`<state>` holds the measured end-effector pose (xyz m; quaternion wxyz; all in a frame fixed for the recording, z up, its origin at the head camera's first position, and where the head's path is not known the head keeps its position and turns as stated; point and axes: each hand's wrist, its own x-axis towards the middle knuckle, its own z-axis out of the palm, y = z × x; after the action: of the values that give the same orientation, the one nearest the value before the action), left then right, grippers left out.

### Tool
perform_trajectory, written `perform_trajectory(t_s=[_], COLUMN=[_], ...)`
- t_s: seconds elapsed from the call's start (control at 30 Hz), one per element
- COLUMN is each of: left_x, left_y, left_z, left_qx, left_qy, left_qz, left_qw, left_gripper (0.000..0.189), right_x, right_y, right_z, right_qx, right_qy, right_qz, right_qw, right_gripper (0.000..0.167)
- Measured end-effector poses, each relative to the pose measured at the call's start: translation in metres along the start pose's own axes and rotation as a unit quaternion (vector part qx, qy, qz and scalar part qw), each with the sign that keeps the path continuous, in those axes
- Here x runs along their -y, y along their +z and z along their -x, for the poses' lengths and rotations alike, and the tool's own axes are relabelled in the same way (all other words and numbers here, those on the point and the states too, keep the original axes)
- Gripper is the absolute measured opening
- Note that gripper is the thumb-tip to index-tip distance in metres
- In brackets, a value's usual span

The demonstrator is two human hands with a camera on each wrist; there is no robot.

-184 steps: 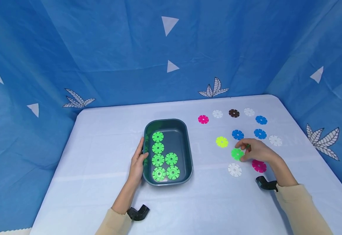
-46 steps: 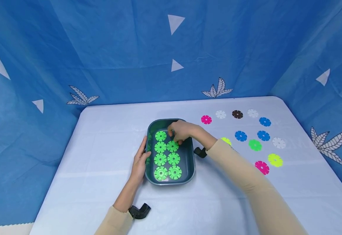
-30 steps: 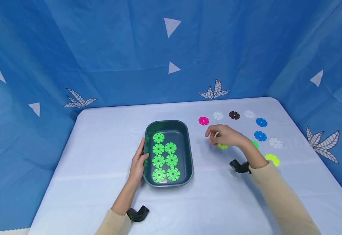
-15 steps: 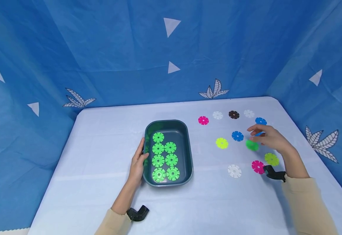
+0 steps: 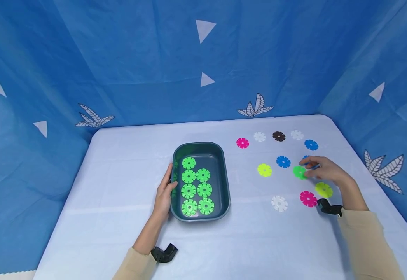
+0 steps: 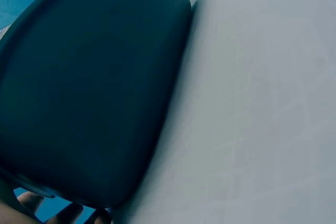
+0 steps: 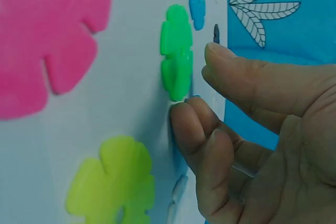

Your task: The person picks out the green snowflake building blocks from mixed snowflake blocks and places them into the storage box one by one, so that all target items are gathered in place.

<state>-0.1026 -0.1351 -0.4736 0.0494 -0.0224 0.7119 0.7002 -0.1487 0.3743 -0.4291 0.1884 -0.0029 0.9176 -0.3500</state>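
Observation:
My left hand (image 5: pixel 163 194) grips the left wall of a dark green plastic tray (image 5: pixel 227 182), thumb over the rim. Inside, several bright green notched discs (image 5: pixel 204 190) lie in two columns. In the left wrist view the tray (image 6: pixel 94 87) fills much of the picture, with fingertips (image 6: pixel 65 214) at its edge. Over at the right, my right hand (image 5: pixel 324 169) is at a loose green disc (image 5: pixel 299 172). The right wrist view shows thumb and fingers apart, one fingertip (image 7: pixel 186 121) right at the lower edge of this green disc (image 7: pixel 176 51).
Around the right hand lie blue (image 5: pixel 283 161), yellow (image 5: pixel 324 189), pink (image 5: pixel 308 198) and white discs (image 5: pixel 279 203). Farther back are a brown disc (image 5: pixel 278 136) and another pink disc (image 5: pixel 242 143). A blue curtain (image 5: pixel 137 70) hangs behind the white table (image 5: pixel 119 167).
My right hand took a green disc from the table, set it in the tray's right column, then came back right to another green disc. The left hand stayed on the tray.

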Motion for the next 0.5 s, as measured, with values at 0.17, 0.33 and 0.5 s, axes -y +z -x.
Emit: perform_trajectory(t_s=[0.17,0.33,0.5], left_x=[0.0,0.001,0.0], left_y=[-0.001,-0.001,0.0], left_z=[0.002,0.003,0.001], left_qx=[-0.003,-0.005,0.0], left_qy=[-0.005,-0.007,0.0], left_qz=[0.0,0.002,0.0], left_qw=[1.0,1.0,1.0], left_gripper=[0.059,0.059,0.059], right_x=[0.0,0.004,0.003], right_y=[0.007,0.011,0.01], right_z=[-0.003,-0.006,-0.006], right_qx=[-0.012,-0.031,-0.037], right_qy=[0.011,0.024,0.025], right_qz=[0.024,0.049,0.058], right_qw=[0.9996,0.998,0.9973], right_gripper=[0.047,0.044,0.038])
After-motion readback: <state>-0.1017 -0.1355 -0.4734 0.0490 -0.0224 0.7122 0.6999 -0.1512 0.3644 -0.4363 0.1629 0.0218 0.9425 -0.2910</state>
